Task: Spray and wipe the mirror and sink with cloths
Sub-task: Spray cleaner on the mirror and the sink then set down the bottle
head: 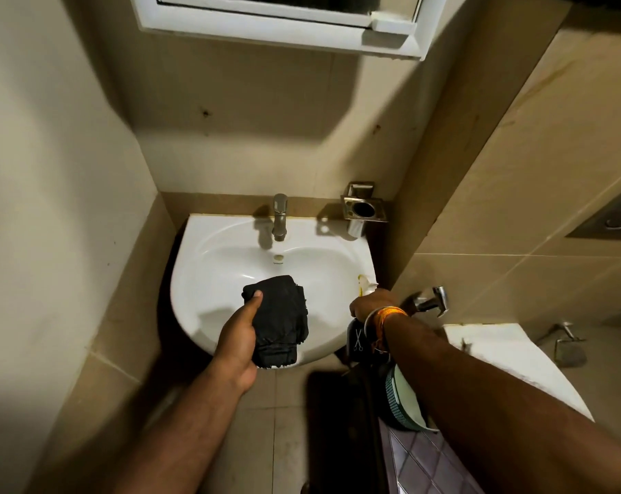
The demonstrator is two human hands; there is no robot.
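A white sink (pixel 209 279) with a steel tap (pixel 279 217) hangs on the beige wall. My left hand (pixel 237 336) grips a folded black cloth (pixel 280 319) over the sink's front edge, thumb on top. My right hand (pixel 371 304) is at the sink's right front corner, its fingers curled over a dark bottle-like object (pixel 356 338) printed with a scissors mark; most of that object is hidden under my wrist. The white frame of the mirror cabinet (pixel 266 28) shows at the top; its glass is barely in view.
A steel holder (pixel 364 208) is fixed to the wall right of the tap. A wall tap (pixel 431 301) sticks out behind my right wrist. A white ledge (pixel 497 347) and a green-rimmed basin (pixel 403 401) lie at the right. Walls close in on both sides.
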